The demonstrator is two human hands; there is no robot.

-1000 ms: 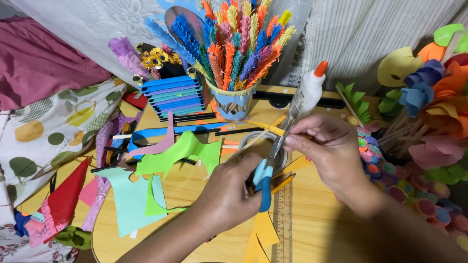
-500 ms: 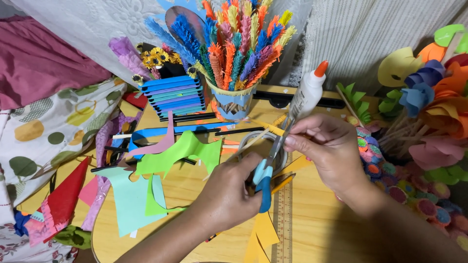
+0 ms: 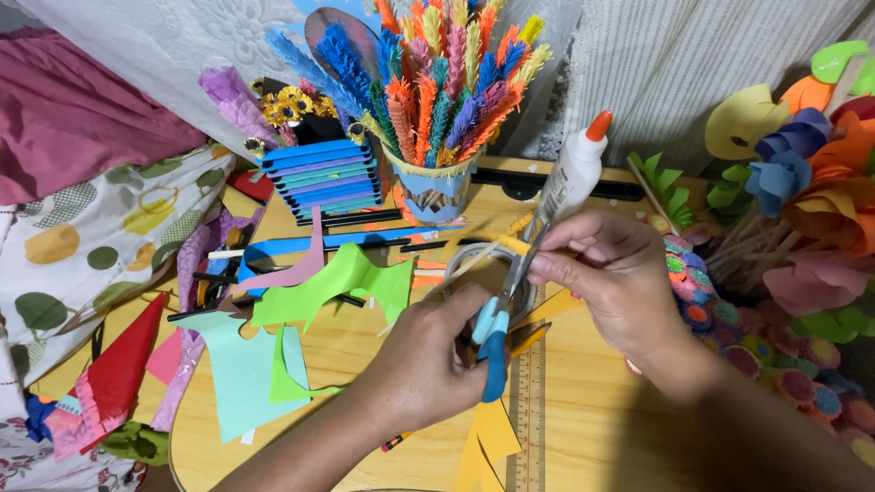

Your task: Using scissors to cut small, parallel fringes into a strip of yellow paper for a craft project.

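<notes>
Head view: left hand [image 3: 437, 364] grips blue-handled scissors [image 3: 497, 333], blades angled up toward the glue bottle [image 3: 572, 178]. Right hand [image 3: 611, 278], just right of the scissors, pinches a yellow paper strip [image 3: 515, 244] at the blades. Step: fringing the strip; steady feeding appears needed.

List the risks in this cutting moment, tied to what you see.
1. The scissors in the left hand have their blades close to the right hand fingertips pinching the yellow paper strip; a nick seems possible.
2. The glue bottle stands just behind the hands; a bump might topple it.
</notes>
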